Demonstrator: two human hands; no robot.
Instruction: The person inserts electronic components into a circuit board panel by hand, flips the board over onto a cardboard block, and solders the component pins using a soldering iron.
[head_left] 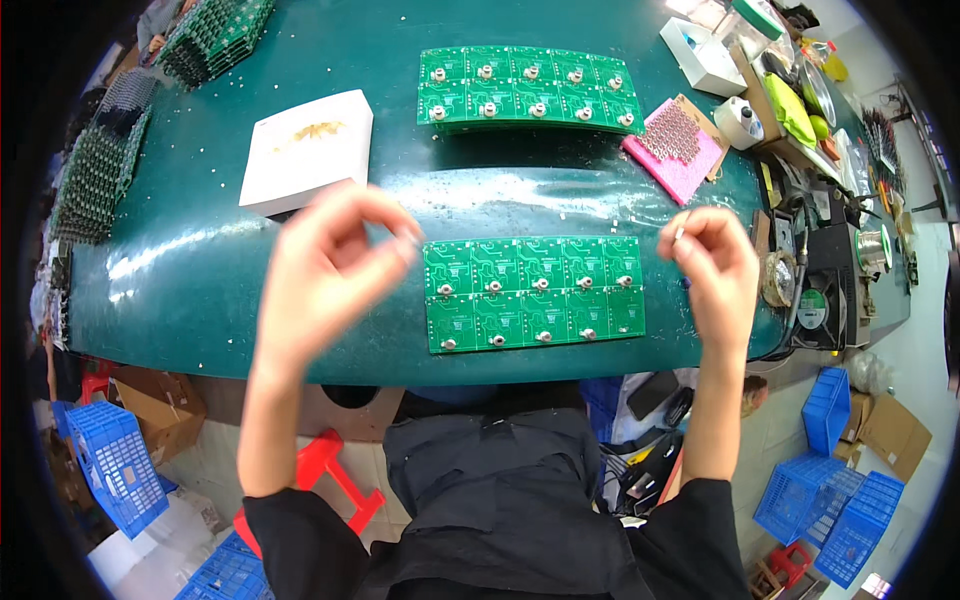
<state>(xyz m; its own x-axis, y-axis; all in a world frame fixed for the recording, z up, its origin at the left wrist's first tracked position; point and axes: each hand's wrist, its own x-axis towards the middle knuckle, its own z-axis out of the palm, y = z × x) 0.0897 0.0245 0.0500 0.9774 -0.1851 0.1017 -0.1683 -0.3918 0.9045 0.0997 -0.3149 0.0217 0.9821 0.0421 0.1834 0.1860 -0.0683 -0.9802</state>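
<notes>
A green circuit board panel lies flat on the table in front of me, with small silver metal parts standing on most of its sections. The lower right corner section shows bare board. My left hand hovers by the panel's left edge, slightly blurred, thumb and forefinger pinched together; anything between them is too small to make out. To the right of the panel, my right hand is raised, its fingertips pinching a small silver part like those on the board.
Farther back rests a stack of similar panels. Beside it, a pink foam block carries many small parts. A white box stands left. Solder spools and tools crowd the right side; more boards are stacked far left.
</notes>
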